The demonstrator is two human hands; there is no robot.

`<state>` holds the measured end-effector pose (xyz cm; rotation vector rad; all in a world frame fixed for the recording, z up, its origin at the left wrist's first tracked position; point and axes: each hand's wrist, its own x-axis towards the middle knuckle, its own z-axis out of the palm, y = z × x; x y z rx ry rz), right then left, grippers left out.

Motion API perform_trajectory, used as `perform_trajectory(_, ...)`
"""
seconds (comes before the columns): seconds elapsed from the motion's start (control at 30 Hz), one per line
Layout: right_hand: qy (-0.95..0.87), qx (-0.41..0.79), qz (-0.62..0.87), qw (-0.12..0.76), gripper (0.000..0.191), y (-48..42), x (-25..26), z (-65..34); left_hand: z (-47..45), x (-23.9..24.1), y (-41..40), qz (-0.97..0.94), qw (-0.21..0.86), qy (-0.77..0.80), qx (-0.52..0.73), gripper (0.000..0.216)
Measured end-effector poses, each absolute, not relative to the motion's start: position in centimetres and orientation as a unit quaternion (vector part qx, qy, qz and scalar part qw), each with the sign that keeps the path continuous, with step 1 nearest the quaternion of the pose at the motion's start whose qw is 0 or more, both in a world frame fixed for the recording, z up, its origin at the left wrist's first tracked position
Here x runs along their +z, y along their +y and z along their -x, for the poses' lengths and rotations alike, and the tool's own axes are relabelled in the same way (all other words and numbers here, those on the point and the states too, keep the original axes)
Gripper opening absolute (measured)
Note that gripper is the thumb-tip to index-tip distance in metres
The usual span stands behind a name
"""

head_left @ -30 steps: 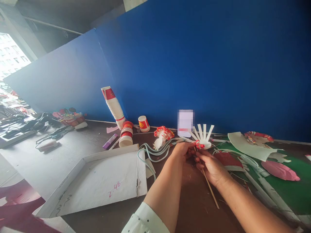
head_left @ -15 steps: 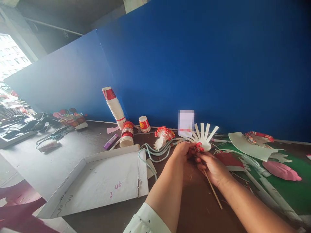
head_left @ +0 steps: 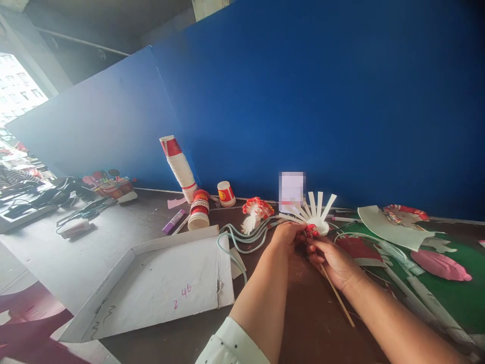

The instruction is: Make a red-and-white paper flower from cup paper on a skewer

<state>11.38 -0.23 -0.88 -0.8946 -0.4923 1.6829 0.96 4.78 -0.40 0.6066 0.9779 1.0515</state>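
A white paper cup cut into spread strips [head_left: 321, 225] is held up over the table, with a crumpled red-and-white paper piece [head_left: 311, 231] at its base. My left hand [head_left: 288, 235] is closed on the strips and red paper from the left, its fingertips partly hidden. Below the red piece, my right hand [head_left: 329, 255] is closed around a thin wooden stick [head_left: 339, 298] that slants down toward me. Whether the stick is joined to the cup is hidden by my fingers. Just behind my left hand lies a red-and-white paper flower [head_left: 255, 212].
To the left lies a shallow white cardboard box [head_left: 159, 288]. Behind it stand a leaning stack of paper cups [head_left: 182, 172], a single cup [head_left: 226, 194] and a purple glue stick [head_left: 173, 221]. Pale cables [head_left: 246, 247], paper scraps and a pink oval piece [head_left: 441, 265] lie around.
The stick's lower end has swung slightly to the right, and the cut cup has turned a little in my fingers. Both hands keep their hold.
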Motion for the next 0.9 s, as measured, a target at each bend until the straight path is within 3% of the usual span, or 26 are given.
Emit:
perform_trajectory(0.43,-0.271,0.688,0.44,0.51,0.024,0.9,-0.6,-14.3,-0.6,0.2,4.6,-0.269,0.68,0.491,0.473,0.038)
perform_trajectory(0.63,-0.251,0.722,0.441,0.47,0.029,1.2,0.0,-15.8,-0.2,0.4,4.6,-0.225,0.634,0.513,0.532,0.023)
perform_trajectory(0.9,-0.199,0.703,0.466,0.499,0.026,1.6,0.3,-16.6,-0.1,-0.3,4.9,-0.29,0.625,0.518,0.507,0.005)
